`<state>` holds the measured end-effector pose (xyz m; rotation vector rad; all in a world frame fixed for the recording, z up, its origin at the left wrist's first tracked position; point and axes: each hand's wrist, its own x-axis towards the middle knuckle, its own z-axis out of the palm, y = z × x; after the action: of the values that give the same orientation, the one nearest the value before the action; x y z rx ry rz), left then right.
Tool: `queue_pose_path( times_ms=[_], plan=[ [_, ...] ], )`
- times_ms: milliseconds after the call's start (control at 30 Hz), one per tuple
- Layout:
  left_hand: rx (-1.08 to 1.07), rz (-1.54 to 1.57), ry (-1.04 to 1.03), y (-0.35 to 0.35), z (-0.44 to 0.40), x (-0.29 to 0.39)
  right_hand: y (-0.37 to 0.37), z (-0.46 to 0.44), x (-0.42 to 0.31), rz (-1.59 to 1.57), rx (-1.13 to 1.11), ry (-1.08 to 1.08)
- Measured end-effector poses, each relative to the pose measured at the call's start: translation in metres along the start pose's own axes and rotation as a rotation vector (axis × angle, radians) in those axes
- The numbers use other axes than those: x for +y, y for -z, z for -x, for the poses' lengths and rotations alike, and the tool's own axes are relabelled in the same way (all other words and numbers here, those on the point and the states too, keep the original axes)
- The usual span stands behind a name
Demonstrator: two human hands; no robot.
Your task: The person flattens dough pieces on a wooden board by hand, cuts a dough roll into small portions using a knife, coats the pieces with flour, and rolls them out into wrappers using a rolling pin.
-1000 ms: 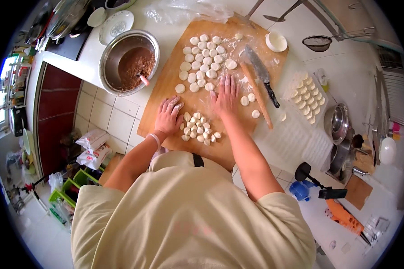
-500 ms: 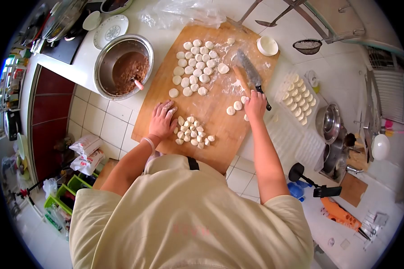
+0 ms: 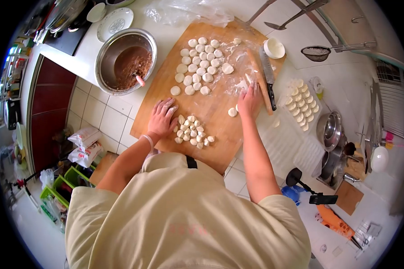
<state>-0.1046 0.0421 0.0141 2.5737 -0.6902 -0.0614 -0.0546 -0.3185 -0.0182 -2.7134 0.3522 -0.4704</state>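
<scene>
Kitchen counter [image 3: 86, 57]: bore the wooden board [image 3: 222, 143].
Left hand [image 3: 163, 117]: lay palm down, fingers slightly spread.
Cut dough pieces [image 3: 193, 130]: sat just right of it; probably light, soft, best lifted by their edges.
Right hand [image 3: 250, 98]: fingers close together beside dough discs [image 3: 232, 112]; any pinch couldn't be told.
Rolling pin [image 3: 260, 80]: lay just right of it, uncovered since half a second earlier.

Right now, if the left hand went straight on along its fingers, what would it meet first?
The left hand would probably meet the dough disc nearest ahead of it on the cutting board, though depth is hard to judge.
</scene>
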Motion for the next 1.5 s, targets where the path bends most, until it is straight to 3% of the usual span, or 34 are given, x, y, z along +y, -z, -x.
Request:
queue_pose_path(
  times_ms=[67,133,167,200,267,400,467,600,733,800,867,967,1100,1133,1200,1267,1300,1367,1500],
  plan=[
    [-0.008,-0.007,-0.003,-0.002,0.003,-0.002,-0.008,0.016,-0.004,0.029,-0.027,0.075],
    [-0.005,-0.009,-0.013,-0.004,-0.001,-0.003,-0.004,0.025,-0.008,-0.541,-0.209,-0.128],
    [0.003,-0.004,-0.016,-0.004,-0.002,-0.003,0.000,0.025,-0.012,-0.551,-0.112,-0.166],
    [0.008,-0.001,-0.017,-0.004,0.001,-0.003,0.006,0.030,-0.015,-0.554,-0.121,-0.171],
    [-0.007,-0.008,-0.013,-0.005,0.004,-0.005,0.019,0.043,-0.012,-0.153,-0.201,0.290],
    [-0.002,-0.023,-0.011,-0.003,0.002,-0.003,0.019,0.062,-0.003,-0.207,-0.179,0.227],
    [0.003,-0.038,-0.007,-0.004,0.002,-0.004,0.021,0.050,-0.011,-0.157,-0.062,0.170],
    [0.001,-0.038,-0.014,-0.008,0.004,-0.006,0.007,0.050,-0.019,-0.013,-0.156,0.340],
    [0.027,-0.029,-0.016,-0.012,0.004,-0.008,0.014,0.047,-0.049,-0.115,-0.041,0.248],
    [0.043,-0.041,-0.018,-0.014,0.004,-0.009,0.022,0.066,-0.077,-0.460,-0.549,0.247],
    [0.054,-0.052,-0.022,-0.014,0.005,-0.009,0.027,0.083,-0.109,-0.491,-0.573,0.481],
    [0.075,-0.031,-0.039,-0.014,0.003,-0.008,0.012,0.099,-0.125,-0.417,-0.575,0.513],
    [0.062,-0.026,-0.027,-0.012,0.003,-0.007,0.017,0.088,-0.123,-0.416,-0.693,0.301],
    [0.053,-0.028,-0.020,-0.011,0.003,-0.007,0.011,0.081,-0.114,-0.410,-0.690,0.309],
    [0.068,-0.020,-0.022,-0.010,0.002,-0.006,-0.008,0.057,-0.086,-0.630,-0.554,-0.281],
    [0.071,-0.029,-0.023,-0.010,0.002,-0.005,-0.007,0.018,-0.053,-0.449,-0.320,-0.202],
    [0.068,-0.020,-0.032,-0.009,0.003,-0.006,-0.009,0.008,-0.046,-0.444,-0.305,-0.206],
    [0.063,-0.015,-0.039,-0.007,0.001,-0.003,-0.008,-0.007,-0.032,-0.202,-0.078,-0.029],
    [0.056,-0.024,-0.029,-0.005,-0.001,-0.002,-0.012,-0.007,-0.055,-0.063,-0.223,0.156]
  ],
)
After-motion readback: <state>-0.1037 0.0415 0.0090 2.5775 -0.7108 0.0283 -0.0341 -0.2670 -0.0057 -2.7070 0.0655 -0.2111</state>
